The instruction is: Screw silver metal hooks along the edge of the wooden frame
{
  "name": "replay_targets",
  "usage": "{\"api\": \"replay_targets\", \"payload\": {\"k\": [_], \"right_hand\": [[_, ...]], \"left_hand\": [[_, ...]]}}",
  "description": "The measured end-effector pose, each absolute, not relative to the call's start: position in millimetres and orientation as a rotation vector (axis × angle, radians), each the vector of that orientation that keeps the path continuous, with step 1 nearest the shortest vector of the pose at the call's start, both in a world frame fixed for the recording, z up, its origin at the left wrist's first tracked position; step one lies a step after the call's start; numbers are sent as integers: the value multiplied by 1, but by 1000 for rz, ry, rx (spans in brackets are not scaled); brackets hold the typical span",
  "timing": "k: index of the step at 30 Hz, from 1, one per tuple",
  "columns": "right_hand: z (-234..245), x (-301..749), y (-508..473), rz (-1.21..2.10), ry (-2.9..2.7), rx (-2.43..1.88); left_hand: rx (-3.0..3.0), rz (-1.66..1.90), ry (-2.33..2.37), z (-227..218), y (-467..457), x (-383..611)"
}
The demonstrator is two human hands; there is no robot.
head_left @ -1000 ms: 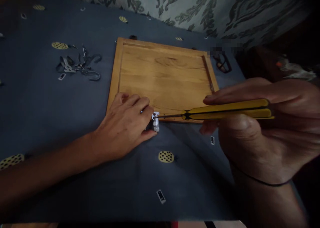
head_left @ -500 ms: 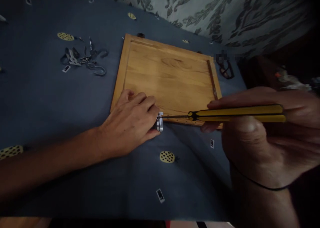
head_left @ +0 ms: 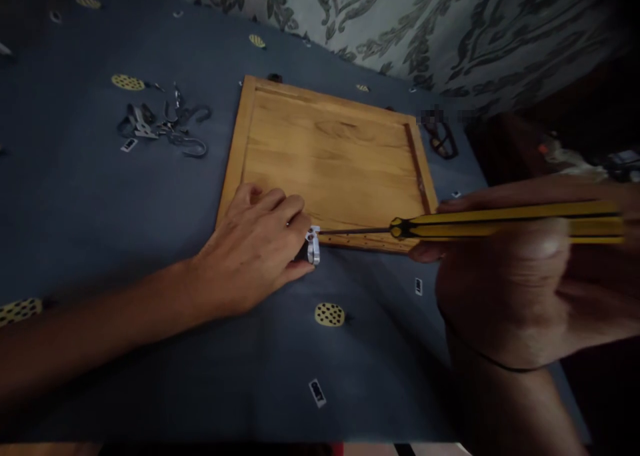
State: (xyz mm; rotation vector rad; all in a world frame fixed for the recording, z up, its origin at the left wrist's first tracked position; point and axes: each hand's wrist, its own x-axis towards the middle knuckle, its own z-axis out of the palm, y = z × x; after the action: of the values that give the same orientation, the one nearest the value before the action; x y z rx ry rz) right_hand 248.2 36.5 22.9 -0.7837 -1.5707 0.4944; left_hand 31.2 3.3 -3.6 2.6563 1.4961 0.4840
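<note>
My right hand is closed round the yellow-and-black handle of a screwdriver. Its thin shaft points left, the tip at or very near a small shiny metal hook. Fingers bent, my left hand grips this hook at the near edge of a wooden board, partly hiding it. The board has a raised frame and lies flat, with a row of small dark holes along its near edge. Whether the tip sits in a screw is too small to tell.
A pile of metal hooks lies on the dark blue patterned tablecloth, left of the board. Dark-framed glasses rest beyond the board's right corner. A patterned wall rises behind the table.
My right hand and the screwdriver have shifted right and the handle has turned somewhat, showing more of the shaft's end. The left hand keeps its hold; the view has moved slightly.
</note>
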Motion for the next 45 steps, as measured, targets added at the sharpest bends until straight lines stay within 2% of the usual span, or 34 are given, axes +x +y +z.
{"api": "replay_targets", "payload": {"k": [3,16,23,32,40,45], "right_hand": [[26,244,36,347,-1692,-778],[32,247,34,421,-1718,-769],[42,247,25,513,-1737,-1014],[40,248,31,594,-1758,-943],[37,246,28,418,-1785,-903],[37,243,32,487,-1771,-803]], "left_hand": [[2666,480,1484,-2,4,31],[2702,424,1504,1,5,29],[2714,418,1510,5,3,29],[2744,474,1495,3,4,28],[2730,465,1492,3,3,26],[2738,458,1487,3,4,27]]}}
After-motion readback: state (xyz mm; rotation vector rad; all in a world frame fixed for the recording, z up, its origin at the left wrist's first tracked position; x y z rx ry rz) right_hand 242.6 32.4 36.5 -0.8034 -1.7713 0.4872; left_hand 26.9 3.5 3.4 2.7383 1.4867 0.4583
